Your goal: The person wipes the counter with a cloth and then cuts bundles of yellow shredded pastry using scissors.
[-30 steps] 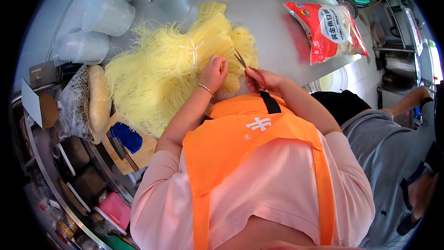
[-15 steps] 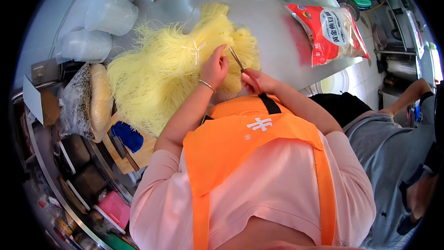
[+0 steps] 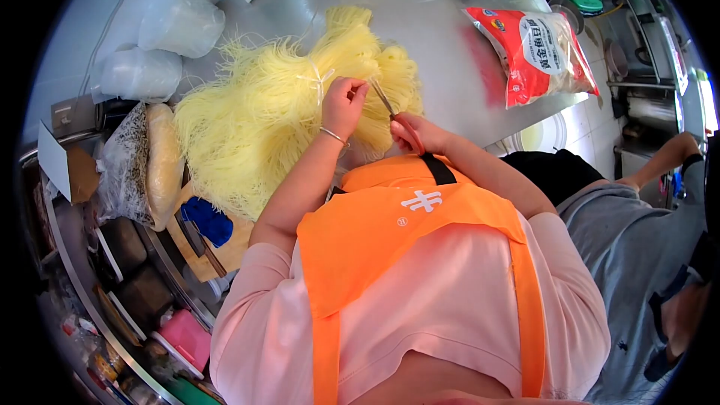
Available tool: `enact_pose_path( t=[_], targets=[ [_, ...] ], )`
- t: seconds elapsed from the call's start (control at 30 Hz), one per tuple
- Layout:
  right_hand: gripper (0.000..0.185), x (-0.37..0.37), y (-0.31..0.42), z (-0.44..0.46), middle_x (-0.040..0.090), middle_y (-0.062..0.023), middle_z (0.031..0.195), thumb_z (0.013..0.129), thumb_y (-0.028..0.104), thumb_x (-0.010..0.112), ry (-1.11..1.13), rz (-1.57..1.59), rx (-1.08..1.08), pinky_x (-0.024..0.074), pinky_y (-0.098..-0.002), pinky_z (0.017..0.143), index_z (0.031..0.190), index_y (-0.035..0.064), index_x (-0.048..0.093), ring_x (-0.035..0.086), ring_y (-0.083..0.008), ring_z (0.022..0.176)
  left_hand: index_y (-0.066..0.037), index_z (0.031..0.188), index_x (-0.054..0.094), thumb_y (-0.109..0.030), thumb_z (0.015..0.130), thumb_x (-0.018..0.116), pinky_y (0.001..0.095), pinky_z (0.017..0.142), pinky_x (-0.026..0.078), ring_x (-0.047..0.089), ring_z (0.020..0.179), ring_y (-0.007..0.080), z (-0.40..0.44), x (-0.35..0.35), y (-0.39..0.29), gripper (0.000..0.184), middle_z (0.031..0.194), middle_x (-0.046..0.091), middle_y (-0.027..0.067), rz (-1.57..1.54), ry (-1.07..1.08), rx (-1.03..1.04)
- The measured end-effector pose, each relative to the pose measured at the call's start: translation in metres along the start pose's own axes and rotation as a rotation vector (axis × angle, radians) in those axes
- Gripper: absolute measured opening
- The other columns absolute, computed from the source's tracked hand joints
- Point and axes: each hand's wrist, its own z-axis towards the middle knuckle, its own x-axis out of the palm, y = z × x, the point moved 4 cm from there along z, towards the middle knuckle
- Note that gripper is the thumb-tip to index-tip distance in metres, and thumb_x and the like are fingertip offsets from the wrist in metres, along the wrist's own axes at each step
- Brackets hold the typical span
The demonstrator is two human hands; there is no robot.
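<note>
Pale yellow thin noodles (image 3: 247, 116) lie in big bundles on the metal table, with a white tie (image 3: 319, 84) around one of them. Over the noodles, just right of that tie, is my left hand (image 3: 345, 105), its fingers curled and thumb pressed to the fingertips. Whatever it may pinch is too small to make out. My right hand (image 3: 415, 133) grips scissors (image 3: 384, 97) by their red handles. The blades point up and left over the noodles, close to my left fingertips, and look nearly closed.
A red and clear printed bag (image 3: 534, 52) lies at the table's right. Plastic tubs (image 3: 180, 22) stand at the upper left, filled bags (image 3: 142, 165) below them. A knife (image 3: 201, 244) rests on a wooden board (image 3: 229, 255). Another person (image 3: 637, 217) is at my right.
My left fingers have curled in from a more stretched pose, and the hand has dropped slightly. The scissors and my right hand have barely moved.
</note>
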Motion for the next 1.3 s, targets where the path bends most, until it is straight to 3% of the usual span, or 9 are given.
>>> enact_pose_path(
  t=[0.37,0.43,0.53,0.73,0.9,0.97,1.03,1.17,1.3],
  targets=[
    [0.053,0.002,0.004,-0.002,0.050,-0.0011,0.080,0.087,0.060,0.053,0.042,0.074,-0.018,0.0432,-0.0248,0.059,0.095,0.0082,0.049,0.051,-0.0104,0.068,-0.004,0.097,0.060,-0.014,0.089,0.062,0.0258,0.057,0.045,0.054,0.060,0.0113,-0.012,0.005,0.027,0.013,0.072,0.058,0.0041,-0.538,0.065,-0.320],
    [0.053,0.005,0.008,-0.006,0.051,-0.0012,0.080,0.087,0.060,0.053,0.040,0.053,-0.002,0.0435,-0.0250,0.060,0.095,0.0080,0.049,0.051,-0.0103,0.069,-0.005,0.100,0.062,-0.017,0.089,0.063,0.0265,0.056,0.045,0.056,0.057,0.0123,-0.011,0.004,0.021,0.017,0.065,0.059,0.0049,-0.157,0.131,-0.253],
    [0.053,0.006,0.008,-0.006,0.052,-0.0015,0.081,0.087,0.059,0.053,-0.001,-0.029,-0.005,0.0441,-0.0254,0.061,0.096,0.0077,0.049,0.052,-0.0099,0.070,-0.006,0.099,0.064,-0.019,0.088,0.064,0.0289,0.055,0.046,0.059,0.058,0.0159,-0.012,0.006,0.022,0.018,0.068,0.062,0.0079,-0.001,0.159,-0.222],
    [0.051,0.008,0.005,-0.001,0.052,-0.0018,0.076,0.087,0.059,0.055,-0.021,0.064,0.013,0.0432,-0.0256,0.058,0.094,0.0078,0.051,0.051,-0.0100,0.066,-0.005,0.093,0.066,-0.020,0.087,0.064,0.0333,0.059,0.048,0.062,0.065,0.0263,-0.017,0.005,0.006,0.017,0.078,0.066,0.0123,0.048,0.163,-0.118],
    [0.048,0.008,0.000,0.002,0.046,0.0006,0.061,0.087,0.055,0.058,-0.084,0.039,0.014,0.0410,-0.0246,0.052,0.088,0.0076,0.053,0.047,-0.0100,0.055,-0.002,0.094,0.066,-0.017,0.088,0.064,0.0289,0.059,0.047,0.060,0.062,0.0181,-0.021,0.007,0.013,0.016,0.074,0.066,0.0106,0.055,0.154,-0.072],
    [0.047,0.007,0.005,-0.004,0.047,0.0004,0.064,0.088,0.054,0.058,-0.112,-0.006,0.039,0.0412,-0.0247,0.052,0.088,0.0077,0.052,0.047,-0.0098,0.056,-0.003,0.095,0.066,-0.017,0.088,0.064,0.0291,0.059,0.047,0.061,0.063,0.0184,-0.023,0.008,0.015,0.016,0.075,0.066,0.0104,0.065,0.151,-0.052],
    [0.046,0.004,0.005,-0.008,0.048,0.0002,0.066,0.088,0.053,0.058,-0.140,-0.051,0.064,0.0413,-0.0247,0.052,0.089,0.0077,0.052,0.048,-0.0095,0.057,-0.004,0.092,0.065,-0.018,0.087,0.063,0.0346,0.062,0.050,0.062,0.069,0.0279,-0.023,0.008,0.015,0.015,0.082,0.065,0.0122,0.023,0.122,-0.100],
    [0.044,-0.016,0.002,-0.024,0.049,0.0006,0.073,0.090,0.053,0.055,-0.132,0.114,0.033,0.0412,-0.0233,0.053,0.089,0.0090,0.051,0.048,-0.0091,0.060,-0.006,0.089,0.066,-0.016,0.084,0.065,0.0340,0.062,0.049,0.059,0.068,0.0272,-0.021,0.002,0.006,0.011,0.082,0.061,0.0095,0.031,0.095,-0.068],
    [0.047,-0.023,-0.004,-0.035,0.048,0.0010,0.073,0.091,0.057,0.049,-0.051,0.170,0.089,0.0408,-0.0234,0.055,0.086,0.0106,0.050,0.048,-0.0090,0.063,-0.007,0.082,0.064,-0.011,0.077,0.066,0.0351,0.072,0.047,0.056,0.079,0.0256,-0.020,-0.003,-0.005,0.006,0.084,0.059,0.0072,0.186,0.127,0.226]
  ],
)
